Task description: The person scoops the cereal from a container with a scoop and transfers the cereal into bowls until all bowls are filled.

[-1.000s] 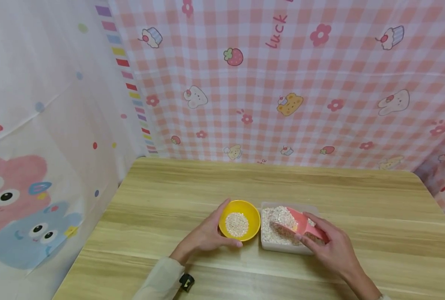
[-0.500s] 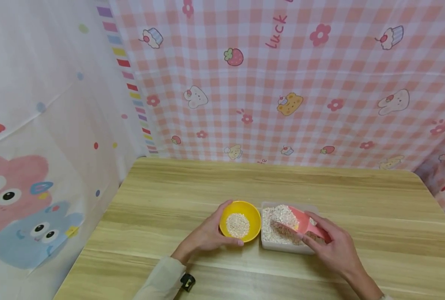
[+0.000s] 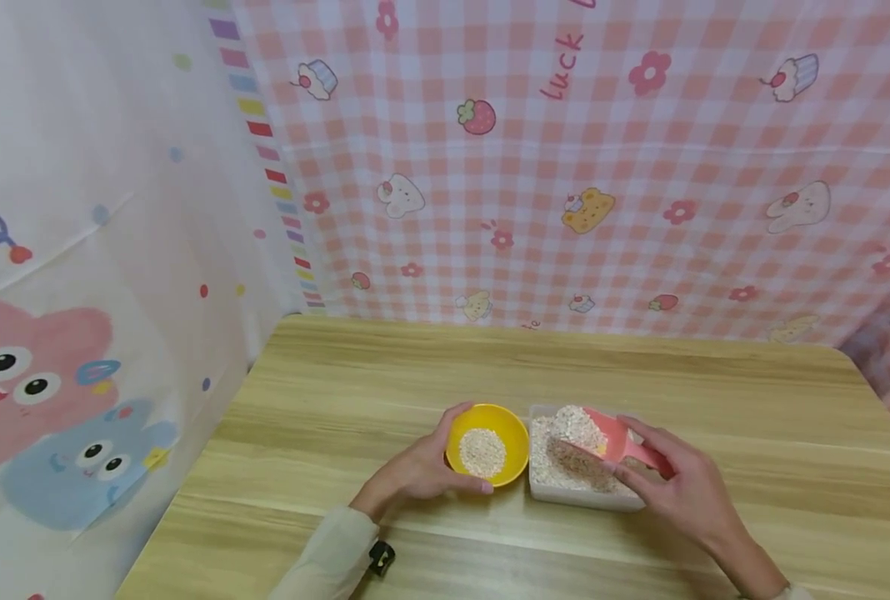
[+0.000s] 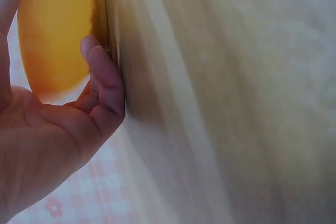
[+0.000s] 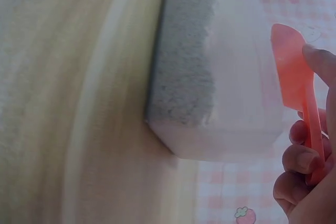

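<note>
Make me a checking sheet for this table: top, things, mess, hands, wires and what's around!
Surface: wood-grain table.
Job's things: yellow bowl with pale flakes; translucent tub of flakes; pink scoop, heaped with flakes, over the tub.
Clutter: small black object by the left sleeve; cannot tell if worn or loose.
Hands: left hand, fingers holding the bowl; right hand, fingers around the scoop's handle.
Cables: nothing seen.
Surroundings: pink checked cloth behind; white cartoon cloth on the left.
</note>
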`<act>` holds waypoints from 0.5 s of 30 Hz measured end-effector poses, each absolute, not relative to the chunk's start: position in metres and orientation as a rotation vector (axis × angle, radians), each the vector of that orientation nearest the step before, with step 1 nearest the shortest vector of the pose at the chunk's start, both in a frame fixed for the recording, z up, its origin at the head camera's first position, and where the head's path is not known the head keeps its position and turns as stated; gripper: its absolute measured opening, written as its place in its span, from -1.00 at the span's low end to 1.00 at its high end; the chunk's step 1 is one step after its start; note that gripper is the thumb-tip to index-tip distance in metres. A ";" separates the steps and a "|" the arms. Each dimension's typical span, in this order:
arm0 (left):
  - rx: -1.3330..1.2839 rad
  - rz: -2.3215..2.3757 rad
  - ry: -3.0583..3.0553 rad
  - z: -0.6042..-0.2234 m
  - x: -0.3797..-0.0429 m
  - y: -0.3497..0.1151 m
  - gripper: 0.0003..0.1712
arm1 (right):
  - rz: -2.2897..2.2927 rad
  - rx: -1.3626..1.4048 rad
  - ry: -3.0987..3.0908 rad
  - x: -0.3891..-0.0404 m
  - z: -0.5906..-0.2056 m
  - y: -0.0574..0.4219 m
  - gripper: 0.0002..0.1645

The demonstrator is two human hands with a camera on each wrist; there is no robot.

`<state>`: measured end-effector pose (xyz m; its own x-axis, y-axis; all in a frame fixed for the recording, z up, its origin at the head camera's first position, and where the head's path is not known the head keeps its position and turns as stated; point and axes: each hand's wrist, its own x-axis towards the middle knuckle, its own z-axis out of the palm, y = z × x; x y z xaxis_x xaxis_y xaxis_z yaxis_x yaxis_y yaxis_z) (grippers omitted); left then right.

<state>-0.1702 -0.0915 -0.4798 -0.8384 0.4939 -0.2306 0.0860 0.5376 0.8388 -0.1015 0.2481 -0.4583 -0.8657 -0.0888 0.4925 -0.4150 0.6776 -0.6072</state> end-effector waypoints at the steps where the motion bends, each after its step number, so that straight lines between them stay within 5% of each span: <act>1: 0.463 1.235 2.334 -0.480 -0.170 -0.091 0.34 | 1.042 0.400 -2.462 -0.102 -0.457 0.248 -0.24; 15: 0.404 1.221 2.314 -0.477 -0.170 -0.091 0.33 | 0.961 0.476 -2.485 -0.111 -0.446 0.244 -0.25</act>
<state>-0.1695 -0.0914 -0.4773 -0.8363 0.4700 -0.2824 0.0321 0.5561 0.8305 -0.1113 0.2437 -0.4461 -0.8479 -0.1585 0.5060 -0.4577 0.7005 -0.5475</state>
